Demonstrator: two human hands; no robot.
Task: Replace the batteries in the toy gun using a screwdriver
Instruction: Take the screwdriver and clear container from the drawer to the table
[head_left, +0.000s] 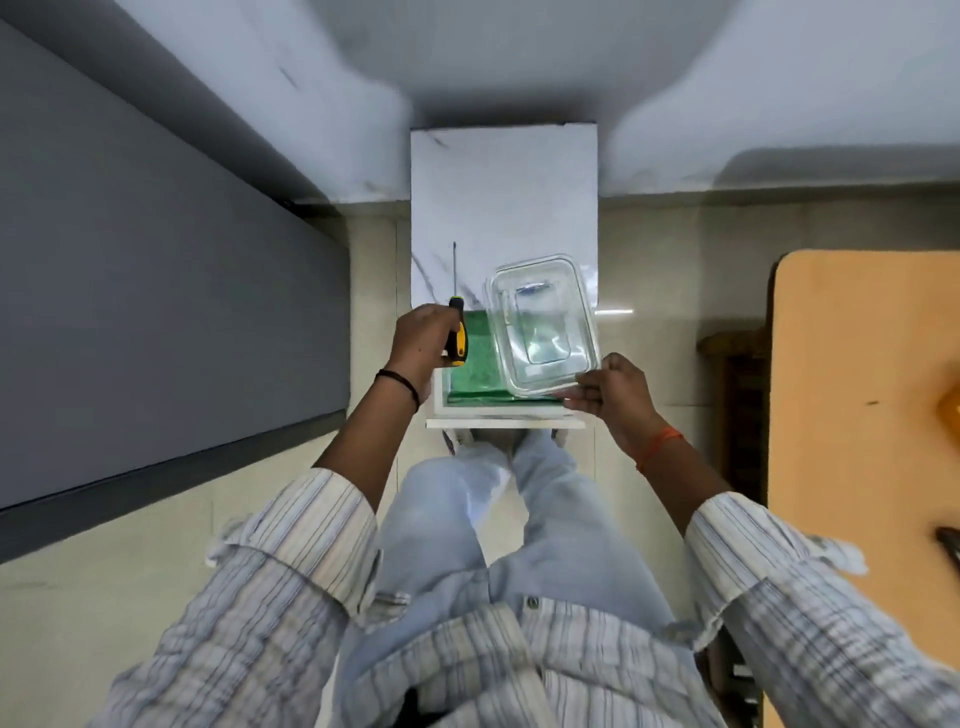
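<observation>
My left hand (418, 343) grips a yellow and black screwdriver (457, 332) by its handle, the thin shaft pointing away from me over a narrow white marble table (498, 197). My right hand (613, 389) pinches the near corner of a clear rectangular plastic container (540, 322) and holds it tilted above the table. A small object shows faintly inside the container, too blurred to name. A green mat (475, 371) lies on the near end of the table under both hands. No toy gun or batteries can be made out.
A grey panel (156, 291) runs along the left. A tan wooden tabletop (862, 415) stands at the right. My legs in light jeans (498, 519) are just in front of the table's near edge, on a pale tiled floor.
</observation>
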